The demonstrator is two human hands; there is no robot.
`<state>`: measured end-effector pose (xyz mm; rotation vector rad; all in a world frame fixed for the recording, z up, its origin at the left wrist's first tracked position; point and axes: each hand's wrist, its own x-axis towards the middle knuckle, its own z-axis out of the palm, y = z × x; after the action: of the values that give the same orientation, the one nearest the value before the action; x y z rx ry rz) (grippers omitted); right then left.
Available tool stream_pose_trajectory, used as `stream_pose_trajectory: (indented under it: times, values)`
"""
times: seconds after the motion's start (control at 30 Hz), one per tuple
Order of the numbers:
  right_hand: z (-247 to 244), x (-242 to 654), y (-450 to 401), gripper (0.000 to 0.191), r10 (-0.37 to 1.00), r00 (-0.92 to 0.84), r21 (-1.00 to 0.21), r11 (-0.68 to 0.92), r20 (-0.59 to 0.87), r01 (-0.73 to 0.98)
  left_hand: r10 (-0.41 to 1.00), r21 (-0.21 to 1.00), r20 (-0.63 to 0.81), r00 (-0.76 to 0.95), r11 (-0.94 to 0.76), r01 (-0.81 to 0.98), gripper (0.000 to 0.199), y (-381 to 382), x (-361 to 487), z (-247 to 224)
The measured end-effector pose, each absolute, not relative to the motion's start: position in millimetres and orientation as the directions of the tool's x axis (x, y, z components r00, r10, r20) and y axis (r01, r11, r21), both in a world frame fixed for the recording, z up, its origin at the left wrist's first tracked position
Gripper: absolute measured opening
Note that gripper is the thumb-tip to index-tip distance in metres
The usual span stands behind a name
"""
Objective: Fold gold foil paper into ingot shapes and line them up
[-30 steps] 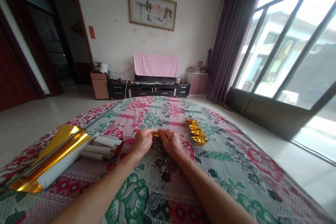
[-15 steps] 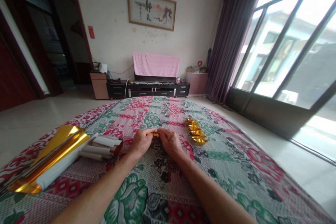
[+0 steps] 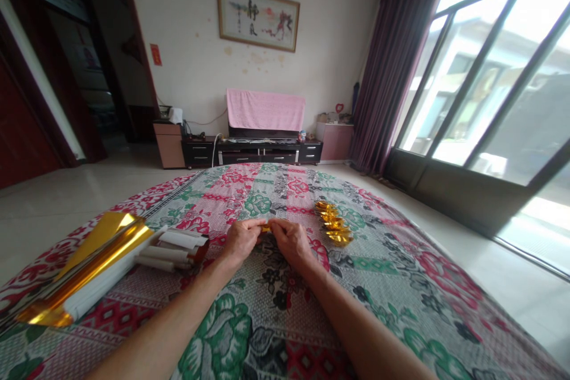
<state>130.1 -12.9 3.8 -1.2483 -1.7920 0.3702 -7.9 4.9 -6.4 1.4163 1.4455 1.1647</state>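
Close together over the middle of the cloth-covered table, my left hand (image 3: 243, 240) and my right hand (image 3: 290, 240) pinch a small piece of gold foil paper (image 3: 266, 228) between thumbs and fingers. Most of the piece is hidden by the fingers, so its shape cannot be made out. Right of my right hand lies a row of several folded gold paper ingots (image 3: 333, 224), set one behind another. To the left rests a stack of gold foil paper sheets (image 3: 104, 249), partly curled, with white undersides.
Beside the gold sheets lie several rolled white papers (image 3: 171, 247). A flowered cloth (image 3: 258, 190) covers the round table. Beyond it stand a low black cabinet (image 3: 249, 157) and a screen under a pink cloth (image 3: 266, 108). Glass doors (image 3: 481, 95) are on the right.
Both hands stay in nearly the same place, still pinching the gold piece. The fingers have shifted only slightly. The view has moved very little.
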Motion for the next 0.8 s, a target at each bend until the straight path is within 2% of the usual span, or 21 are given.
stream_pose_trajectory:
  times: [0.8]
  values:
    - [0.5, 130.7, -11.2, 0.032, 0.872, -0.073, -0.684, 0.43, 0.484, 0.589, 0.999, 0.971, 0.022, -0.042, -0.011, 0.24, 0.034, 7.1, -7.3, -8.9]
